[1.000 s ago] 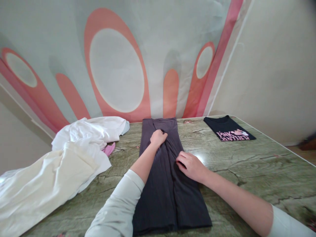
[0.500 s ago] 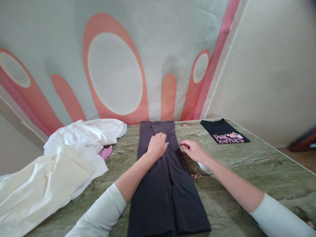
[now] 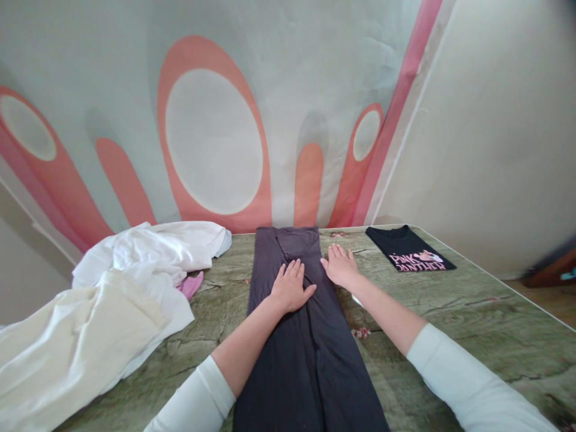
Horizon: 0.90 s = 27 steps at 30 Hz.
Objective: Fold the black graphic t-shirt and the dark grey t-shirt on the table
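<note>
A long dark grey garment (image 3: 310, 360), folded into a narrow strip, lies lengthwise down the middle of the green marbled table (image 3: 450, 312). My left hand (image 3: 289, 287) rests flat on the garment's upper part, fingers stretched out. My right hand (image 3: 339, 264) lies flat at the garment's right edge, fingers spread, partly on the cloth and partly on the table. Neither hand holds anything.
A heap of white and cream clothes (image 3: 112, 288) covers the table's left side, with a pink piece (image 3: 191, 283) peeking out. A folded black T-shirt with pink lettering (image 3: 407, 251) lies at the back right. A wall with orange ovals stands behind the table.
My left hand has opened from a grip on the cloth and now lies flat. My right hand has moved up and away along the garment's right edge and flattened.
</note>
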Motion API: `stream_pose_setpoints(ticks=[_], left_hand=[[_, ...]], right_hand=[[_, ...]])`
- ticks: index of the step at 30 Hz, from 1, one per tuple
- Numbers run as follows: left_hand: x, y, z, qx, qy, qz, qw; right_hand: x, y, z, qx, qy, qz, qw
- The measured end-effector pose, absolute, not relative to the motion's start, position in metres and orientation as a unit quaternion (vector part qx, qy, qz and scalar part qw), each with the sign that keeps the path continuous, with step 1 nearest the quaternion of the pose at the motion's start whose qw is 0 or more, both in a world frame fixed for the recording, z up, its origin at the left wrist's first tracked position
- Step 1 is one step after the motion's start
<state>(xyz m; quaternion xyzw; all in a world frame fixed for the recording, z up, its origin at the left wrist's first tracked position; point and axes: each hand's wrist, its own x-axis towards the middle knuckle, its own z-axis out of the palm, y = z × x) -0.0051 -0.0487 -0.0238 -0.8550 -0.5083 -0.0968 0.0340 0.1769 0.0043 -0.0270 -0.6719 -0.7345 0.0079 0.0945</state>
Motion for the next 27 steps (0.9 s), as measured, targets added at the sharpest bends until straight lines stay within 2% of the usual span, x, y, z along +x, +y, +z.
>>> stream_pose_setpoints(ticks=[4, 7, 10, 14, 20, 24, 27], left_hand=[[-0.005, -0.050, -0.022, -0.854, -0.510, -0.097, 0.025], [-0.007, -0.051, -0.022, -0.854, -0.510, -0.100, 0.020], [-0.007, -0.051, -0.023, -0.854, -0.509, -0.103, 0.015], [-0.006, -0.053, -0.024, -0.853, -0.512, -0.101, 0.008], [-0.009, -0.055, -0.013, -0.848, -0.515, -0.125, -0.001], [-0.015, -0.057, 0.001, -0.855, -0.489, -0.171, -0.008], [-0.020, -0.060, 0.010, -0.890, -0.429, -0.154, -0.025]], right_hand=[[0.171, 0.018, -0.021, -0.589, -0.802, 0.034, 0.094], [0.169, 0.024, -0.020, -0.640, -0.763, 0.060, 0.065], [0.171, 0.019, -0.021, -0.659, -0.746, 0.025, 0.096], [0.174, 0.001, -0.028, -0.533, -0.840, 0.029, 0.096], [0.190, -0.012, -0.034, -0.607, -0.788, 0.007, 0.101], [0.184, -0.023, -0.032, -0.549, -0.825, 0.012, 0.131], [0.173, -0.031, -0.031, -0.506, -0.852, 0.030, 0.128]])
